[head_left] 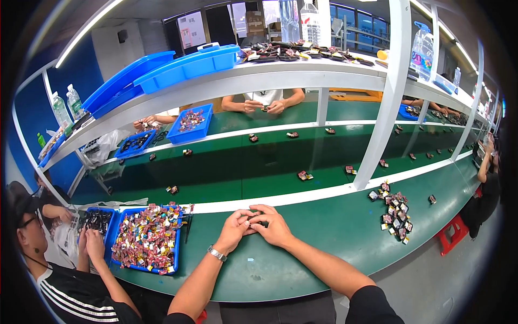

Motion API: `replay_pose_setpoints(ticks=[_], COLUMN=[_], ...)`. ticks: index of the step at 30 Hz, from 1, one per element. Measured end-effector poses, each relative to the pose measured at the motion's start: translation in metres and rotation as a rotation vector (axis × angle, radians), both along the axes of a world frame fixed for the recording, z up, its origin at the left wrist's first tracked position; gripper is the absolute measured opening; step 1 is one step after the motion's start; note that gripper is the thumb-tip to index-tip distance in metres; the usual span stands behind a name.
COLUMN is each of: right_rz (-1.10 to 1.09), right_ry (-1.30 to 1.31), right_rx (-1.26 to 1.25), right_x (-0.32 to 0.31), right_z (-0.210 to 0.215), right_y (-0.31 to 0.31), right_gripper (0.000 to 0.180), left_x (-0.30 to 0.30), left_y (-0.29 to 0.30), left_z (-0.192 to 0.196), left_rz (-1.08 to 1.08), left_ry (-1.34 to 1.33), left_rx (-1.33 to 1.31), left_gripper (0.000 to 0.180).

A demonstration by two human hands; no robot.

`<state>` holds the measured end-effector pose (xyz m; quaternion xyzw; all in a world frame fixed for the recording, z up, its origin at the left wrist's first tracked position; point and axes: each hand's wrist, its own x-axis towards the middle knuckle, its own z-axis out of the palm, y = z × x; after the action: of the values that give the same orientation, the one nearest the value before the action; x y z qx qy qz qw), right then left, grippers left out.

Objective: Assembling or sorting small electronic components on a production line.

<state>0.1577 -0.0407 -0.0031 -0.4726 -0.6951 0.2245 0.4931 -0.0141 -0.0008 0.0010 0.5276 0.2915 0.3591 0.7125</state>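
Observation:
My left hand (pixel 235 230) and my right hand (pixel 273 227) meet over the green worktable (pixel 253 275), fingers closed together. Between the fingertips is something small and dark, mostly hidden; I cannot make out its kind. On the left wrist sits a metal-band watch (pixel 217 253). Left of my hands stands a blue tray (pixel 114 235) heaped with small electronic parts (pixel 145 237) in pink, white and yellow. A pair of dark tweezers (pixel 188 227) appears to lie against the tray's right side. To the right lies a loose pile of small black-cased electronic units (pixel 396 213).
Beyond a white rail (pixel 280 200) runs a green conveyor belt (pixel 243 167) with scattered units. A metal shelf (pixel 259 81) on white posts (pixel 384 102) stands above. A co-worker (pixel 59 275) sits close at left; others work across the belt. A red stool (pixel 452 236) is at right.

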Motion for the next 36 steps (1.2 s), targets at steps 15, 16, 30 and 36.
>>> replay_pose_setpoints(ticks=[15,16,30,36], right_rz=[-0.18,-0.173,-0.22,-0.171], right_ry=[-0.156,-0.171,-0.316,-0.327], right_rx=[0.319,0.322,0.389,0.342], right_x=[-0.006,-0.007,-0.016,-0.012], right_z=[0.009,0.01,0.009,0.005], right_y=[-0.008,-0.009,-0.005,0.042], right_gripper=[0.013,0.013,0.02,0.025], left_x=[-0.004,-0.004,-0.004,0.007], left_y=[0.003,0.002,0.002,0.008], left_z=[-0.001,0.0,-0.004,0.001], left_rz=[-0.045,-0.036,0.039,0.249], left_ry=[-0.086,-0.083,-0.073,-0.181], left_rx=[-0.023,-0.04,-0.019,-0.063], left_gripper=[0.026,0.025,0.024,0.029])
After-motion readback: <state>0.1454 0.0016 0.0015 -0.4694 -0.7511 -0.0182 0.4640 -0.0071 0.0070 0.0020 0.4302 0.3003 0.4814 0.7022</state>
